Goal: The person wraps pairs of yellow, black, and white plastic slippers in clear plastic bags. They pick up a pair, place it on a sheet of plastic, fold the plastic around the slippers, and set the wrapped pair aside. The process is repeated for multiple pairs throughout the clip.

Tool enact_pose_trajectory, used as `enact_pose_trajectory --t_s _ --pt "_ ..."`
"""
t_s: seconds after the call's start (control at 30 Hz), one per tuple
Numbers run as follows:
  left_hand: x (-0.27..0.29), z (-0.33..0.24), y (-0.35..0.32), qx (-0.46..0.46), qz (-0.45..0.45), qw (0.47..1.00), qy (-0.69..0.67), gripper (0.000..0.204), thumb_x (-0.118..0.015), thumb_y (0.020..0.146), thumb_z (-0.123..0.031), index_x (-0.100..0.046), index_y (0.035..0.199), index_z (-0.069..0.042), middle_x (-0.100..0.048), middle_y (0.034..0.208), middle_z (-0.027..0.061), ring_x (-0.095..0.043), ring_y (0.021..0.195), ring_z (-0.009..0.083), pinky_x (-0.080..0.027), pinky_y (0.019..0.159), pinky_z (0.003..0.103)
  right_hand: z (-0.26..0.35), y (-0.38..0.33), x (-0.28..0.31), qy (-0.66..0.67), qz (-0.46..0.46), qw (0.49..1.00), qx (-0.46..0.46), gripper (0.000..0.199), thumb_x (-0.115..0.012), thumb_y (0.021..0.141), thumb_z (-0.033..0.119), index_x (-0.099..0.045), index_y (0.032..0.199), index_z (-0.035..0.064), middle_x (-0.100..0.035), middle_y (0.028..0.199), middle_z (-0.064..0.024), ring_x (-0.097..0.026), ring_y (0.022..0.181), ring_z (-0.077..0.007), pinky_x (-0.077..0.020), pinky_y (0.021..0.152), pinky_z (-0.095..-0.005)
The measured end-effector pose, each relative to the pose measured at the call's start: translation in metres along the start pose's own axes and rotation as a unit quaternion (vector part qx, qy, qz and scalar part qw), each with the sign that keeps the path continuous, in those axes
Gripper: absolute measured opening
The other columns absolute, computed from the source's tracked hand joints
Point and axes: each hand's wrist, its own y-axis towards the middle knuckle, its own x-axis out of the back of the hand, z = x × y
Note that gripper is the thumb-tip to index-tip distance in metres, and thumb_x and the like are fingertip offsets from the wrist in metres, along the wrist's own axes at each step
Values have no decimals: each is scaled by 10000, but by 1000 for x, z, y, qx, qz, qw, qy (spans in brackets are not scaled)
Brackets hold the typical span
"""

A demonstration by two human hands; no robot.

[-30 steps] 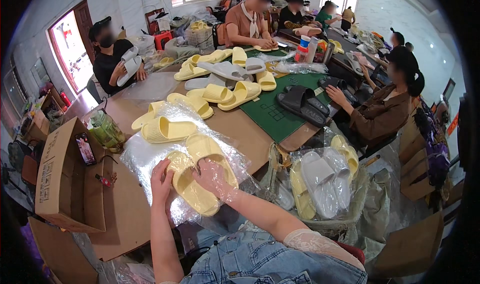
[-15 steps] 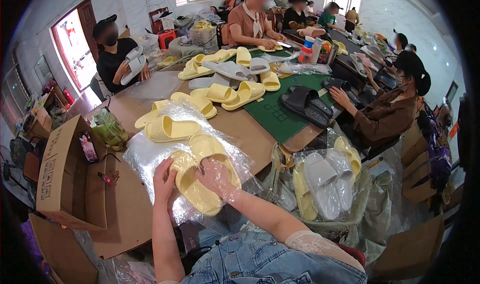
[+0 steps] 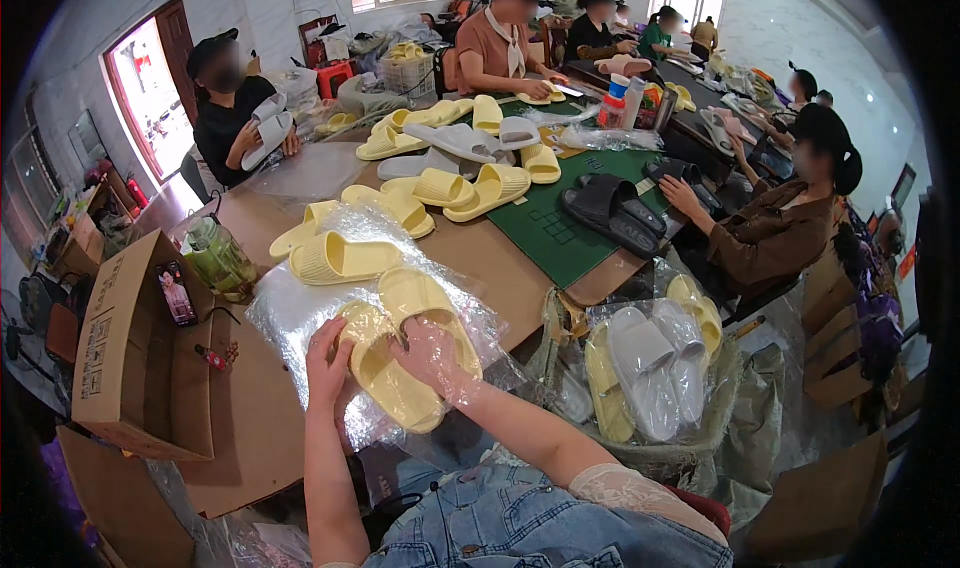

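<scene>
On my feed, the yellow slippers [image 3: 383, 366] barely shift: handling seems paused. Left hand [image 3: 326, 358] curls at their left edge, right hand [image 3: 430, 354] overlies them; whether either grips, I can't tell.

Seamed blue denim garment [image 3: 540, 528], metal button [image 3: 471, 548], cream lace right sleeve [image 3: 632, 492]; left hand [image 3: 327, 362] and right hand [image 3: 429, 352] are bare.

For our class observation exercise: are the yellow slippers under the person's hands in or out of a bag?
In: glossy film of the clear plastic bag covers the yellow slippers and crinkles at the right hand's wrist.
</scene>
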Motion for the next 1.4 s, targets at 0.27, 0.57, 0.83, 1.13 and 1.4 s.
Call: enact_pose_trajectory --t_s 0.27,0.57,0.83,1.13,1.4 --pt "-1 -10 1 11 -7 1000 10 357 -670 886 -134 -660 1235 -60 -618 1323 147 -513 1287 329 -377 1109 422 -4 -1 -2 20 2 1000 12 432 -652 886 375 -592 1122 18 -655 992 -213 -666 861 -403 -534 761 -513" --pt "1 -5 0 -6 -4 1000 16 368 -668 885 -135 -656 1248 -70 -613 1331 147 -497 1303 331 -367 1116 420 1 -1 4 20 27 999 -6 434 -641 891 364 -583 1144 17 -649 1038 -220 -662 872 -415 -528 761 -524" --pt "1 -15 0 6 -3 1000 18 376 -672 876 -118 -656 1248 -67 -612 1331 150 -493 1311 332 -367 1120 420 2 -1 5 16 33 999 -18 457 -654 877 351 -573 1187 26 -635 1099 -216 -658 908 -417 -516 797 -534" --pt "1 -5 1 -16 -3 999 30 374 -668 882 -120 -656 1253 -71 -611 1332 151 -510 1298 319 -380 1113 411 2 -1 1 -9 18 1000 -18 404 -670 851 342 -589 1105 38 -660 1014 -192 -666 883 -394 -519 789 -522" --pt "1 -5 -1 -1 -11 1000 12 387 -701 866 -183 -663 1229 -54 -616 1311 153 -501 1287 337 -379 1108 417 3 -1 2 -22 -8 1000 7 316 -642 874 347 -617 937 39 -666 898 -194 -664 819 -393 -519 762 -512"
